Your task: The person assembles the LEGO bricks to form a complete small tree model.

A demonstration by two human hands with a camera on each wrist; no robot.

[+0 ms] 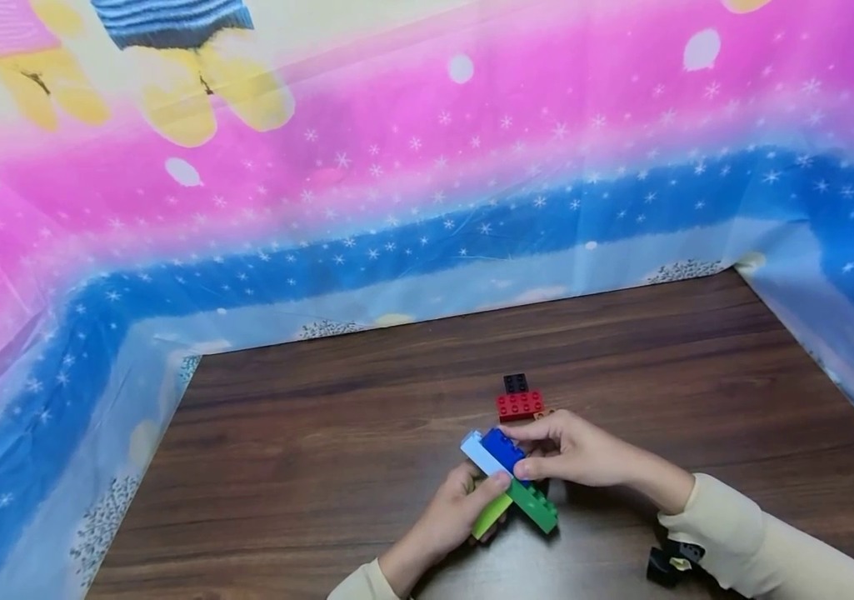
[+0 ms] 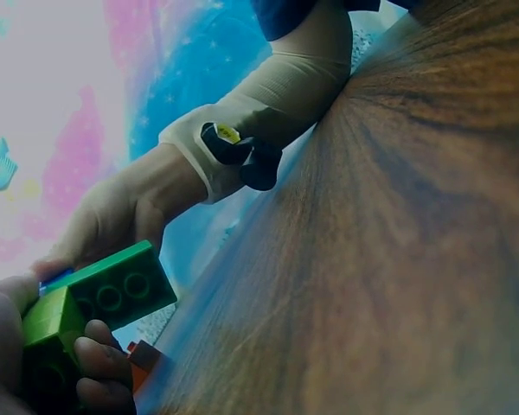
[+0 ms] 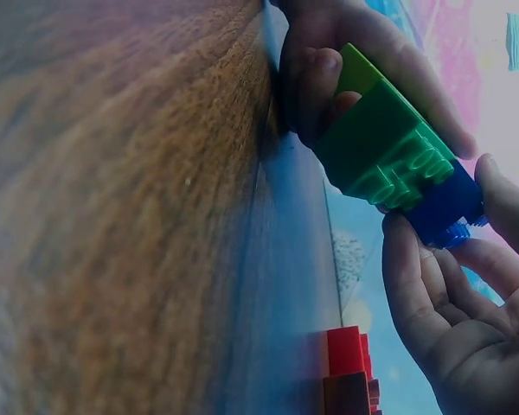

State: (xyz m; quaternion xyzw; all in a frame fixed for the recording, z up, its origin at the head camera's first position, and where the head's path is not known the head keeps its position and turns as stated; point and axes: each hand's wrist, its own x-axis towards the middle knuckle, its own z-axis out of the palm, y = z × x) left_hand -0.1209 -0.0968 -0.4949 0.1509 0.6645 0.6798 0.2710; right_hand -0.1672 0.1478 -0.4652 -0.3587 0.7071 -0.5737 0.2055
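Observation:
Both hands hold one joined group of toy building bricks above the table. The left hand [image 1: 445, 512] grips it from below, thumb on top, with fingers around the lime green brick [image 2: 56, 324]. A green brick [image 1: 536, 507] crosses the lime one and sticks out toward the lower right. Beside it at the upper left lies a light blue brick [image 1: 481, 454]. The right hand [image 1: 584, 450] pinches the dark blue brick [image 1: 501, 448] between thumb and fingers. In the right wrist view this blue brick sits against the studded side of the green one.
Behind the hands, a red brick [image 1: 520, 405] and a black brick [image 1: 516, 382] lie on the brown wooden table [image 1: 307, 458]. An orange brick [image 1: 541, 414] is partly hidden by the right hand. A patterned cloth [image 1: 397, 192] hangs around the table's far sides.

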